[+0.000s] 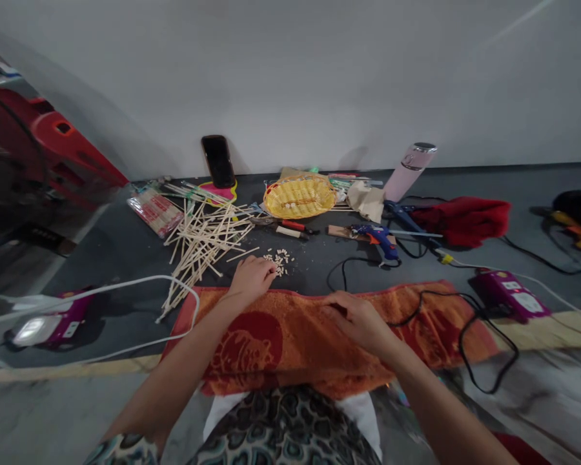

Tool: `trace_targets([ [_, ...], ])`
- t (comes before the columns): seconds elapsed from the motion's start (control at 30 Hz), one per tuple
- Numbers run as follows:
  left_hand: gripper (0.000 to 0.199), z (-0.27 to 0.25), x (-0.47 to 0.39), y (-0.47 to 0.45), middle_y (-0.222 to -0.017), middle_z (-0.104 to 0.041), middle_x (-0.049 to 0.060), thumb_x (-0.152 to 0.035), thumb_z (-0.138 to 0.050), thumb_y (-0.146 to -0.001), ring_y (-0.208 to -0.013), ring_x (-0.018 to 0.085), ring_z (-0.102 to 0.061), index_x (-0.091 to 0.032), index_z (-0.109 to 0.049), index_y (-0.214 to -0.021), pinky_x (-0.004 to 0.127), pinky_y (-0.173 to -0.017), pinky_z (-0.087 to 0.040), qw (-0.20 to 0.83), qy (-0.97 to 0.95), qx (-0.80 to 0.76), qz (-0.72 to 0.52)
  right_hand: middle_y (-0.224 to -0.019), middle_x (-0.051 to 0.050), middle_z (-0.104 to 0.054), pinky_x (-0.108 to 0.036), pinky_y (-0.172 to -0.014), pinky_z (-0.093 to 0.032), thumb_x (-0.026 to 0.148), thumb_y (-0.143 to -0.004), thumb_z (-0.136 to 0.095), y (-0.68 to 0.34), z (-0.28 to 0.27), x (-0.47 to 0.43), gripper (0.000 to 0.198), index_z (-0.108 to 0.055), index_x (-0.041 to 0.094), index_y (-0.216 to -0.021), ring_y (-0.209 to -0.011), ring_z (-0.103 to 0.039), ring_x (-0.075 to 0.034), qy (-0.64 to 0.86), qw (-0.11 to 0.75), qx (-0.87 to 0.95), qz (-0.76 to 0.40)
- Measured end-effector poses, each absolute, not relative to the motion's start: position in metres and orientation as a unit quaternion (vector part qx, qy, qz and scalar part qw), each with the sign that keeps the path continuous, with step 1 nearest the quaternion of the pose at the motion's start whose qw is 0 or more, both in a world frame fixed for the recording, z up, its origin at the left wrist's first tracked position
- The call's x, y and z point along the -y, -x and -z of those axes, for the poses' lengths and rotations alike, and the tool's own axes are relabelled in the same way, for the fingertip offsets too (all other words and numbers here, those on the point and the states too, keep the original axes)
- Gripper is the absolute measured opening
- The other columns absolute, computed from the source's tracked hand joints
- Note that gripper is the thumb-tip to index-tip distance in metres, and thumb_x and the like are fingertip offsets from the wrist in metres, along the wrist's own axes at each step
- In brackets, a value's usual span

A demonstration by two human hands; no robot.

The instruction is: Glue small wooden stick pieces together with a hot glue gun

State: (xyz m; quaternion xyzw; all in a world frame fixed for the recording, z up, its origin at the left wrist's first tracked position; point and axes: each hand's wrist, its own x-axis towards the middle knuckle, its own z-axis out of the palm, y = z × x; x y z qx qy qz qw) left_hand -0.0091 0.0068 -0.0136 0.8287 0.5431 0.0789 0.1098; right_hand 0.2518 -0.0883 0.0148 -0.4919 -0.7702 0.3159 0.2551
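The left hand point(252, 278) reaches past the far edge of the orange terry towel with a dark red round print point(319, 336), fingers curled together at a small scatter of pale cut wood bits point(279, 260) on the dark grey table point(126, 245), though whether it pinches one I cannot tell. The right hand point(361, 320) rests loosely closed on the soft towel, seemingly holding nothing. Thin pale bamboo sticks point(201, 248) lie heaped to the left, with a yellow woven oval basket point(299, 196) and a blue glue gun point(380, 237) farther off, within reach.
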Motion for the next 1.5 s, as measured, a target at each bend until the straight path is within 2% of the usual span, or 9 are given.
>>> trace_targets([
  [0.17,0.015,0.010,-0.005,0.005,-0.098,-0.066,0.005,-0.029,-0.051,-0.085,-0.097,0.023,-0.052,-0.025,-0.064,-0.089,0.036,-0.086,-0.036,0.100,-0.827,-0.549,-0.073,-0.095,-0.005,-0.065,-0.025,-0.080,-0.044,0.017,-0.092,-0.045,-0.223,-0.027,0.050,0.016,-0.061,0.020,-0.095,-0.089,-0.060,-0.015,0.445,0.227,0.823,-0.270],
  [0.33,0.013,0.003,-0.008,0.003,-0.099,-0.066,0.005,-0.025,-0.053,-0.082,-0.095,0.022,-0.054,-0.024,-0.064,-0.089,0.035,-0.082,-0.038,0.126,-0.817,-0.560,-0.051,-0.102,-0.007,-0.064,-0.025,-0.080,-0.044,0.017,-0.090,-0.047,-0.185,-0.015,0.006,0.018,-0.061,0.020,-0.102,-0.092,-0.061,-0.017,0.485,0.103,0.853,-0.160],
  [0.4,0.014,0.003,-0.008,0.003,-0.097,-0.067,0.006,-0.025,-0.053,-0.082,-0.093,0.023,-0.054,-0.023,-0.065,-0.088,0.035,-0.081,-0.039,0.124,-0.822,-0.553,-0.054,-0.102,-0.008,-0.064,-0.026,-0.077,-0.045,0.016,-0.090,-0.046,-0.174,-0.006,-0.003,0.020,-0.062,0.020,-0.102,-0.088,-0.062,-0.018,0.497,0.086,0.852,-0.141],
  [0.6,0.014,0.011,-0.013,0.011,-0.090,-0.068,0.004,-0.017,-0.054,-0.078,-0.091,0.022,-0.057,-0.023,-0.065,-0.085,0.035,-0.084,-0.041,0.151,-0.825,-0.533,-0.111,-0.100,-0.008,-0.064,-0.027,-0.073,-0.045,0.022,-0.092,-0.045,-0.168,0.008,-0.006,0.018,-0.062,0.022,-0.096,-0.086,-0.062,-0.019,0.510,0.099,0.846,-0.123],
  [0.7,0.011,0.011,-0.018,0.015,-0.089,-0.068,0.004,-0.020,-0.054,-0.080,-0.089,0.021,-0.058,-0.023,-0.065,-0.084,0.034,-0.084,-0.042,0.165,-0.812,-0.535,-0.164,-0.099,-0.007,-0.063,-0.026,-0.073,-0.045,0.025,-0.093,-0.045,-0.174,0.010,-0.008,0.017,-0.062,0.022,-0.095,-0.087,-0.061,-0.018,0.506,0.113,0.846,-0.125],
  [0.8,0.011,0.010,-0.022,0.018,-0.087,-0.068,0.003,-0.025,-0.054,-0.083,-0.084,0.020,-0.058,-0.022,-0.064,-0.085,0.032,-0.080,-0.043,0.181,-0.776,-0.557,-0.233,-0.099,-0.006,-0.062,-0.024,-0.076,-0.046,0.020,-0.093,-0.044,-0.181,0.012,-0.012,0.018,-0.062,0.021,-0.097,-0.087,-0.061,-0.016,0.509,0.128,0.841,-0.130],
  [1.0,0.016,0.018,-0.016,0.016,-0.080,-0.066,0.001,-0.033,-0.053,-0.086,-0.074,0.015,-0.059,-0.020,-0.063,-0.085,0.026,-0.071,-0.045,0.292,-0.687,-0.569,-0.345,-0.101,-0.005,-0.062,-0.024,-0.084,-0.046,0.019,-0.095,-0.042,-0.190,0.018,-0.016,0.020,-0.061,0.020,-0.102,-0.092,-0.060,-0.015,0.496,0.274,0.803,-0.184],
  [1.07,0.016,0.021,-0.013,0.015,-0.083,-0.067,0.001,-0.032,-0.053,-0.086,-0.076,0.015,-0.060,-0.020,-0.063,-0.088,0.026,-0.071,-0.045,0.326,-0.680,-0.552,-0.357,-0.100,-0.005,-0.062,-0.025,-0.084,-0.046,0.020,-0.096,-0.041,-0.190,0.019,-0.016,0.021,-0.061,0.020,-0.103,-0.092,-0.060,-0.015,0.492,0.293,0.797,-0.193],
  [1.5,0.017,0.024,-0.013,0.017,-0.096,-0.067,0.004,-0.028,-0.051,-0.087,-0.086,0.017,-0.060,-0.022,-0.064,-0.096,0.029,-0.078,-0.048,0.277,-0.697,-0.549,-0.368,-0.098,-0.008,-0.062,-0.031,-0.083,-0.044,0.019,-0.093,-0.046,-0.177,0.024,-0.016,0.021,-0.067,0.024,-0.097,-0.093,-0.052,-0.020,0.465,0.179,0.858,-0.125],
])
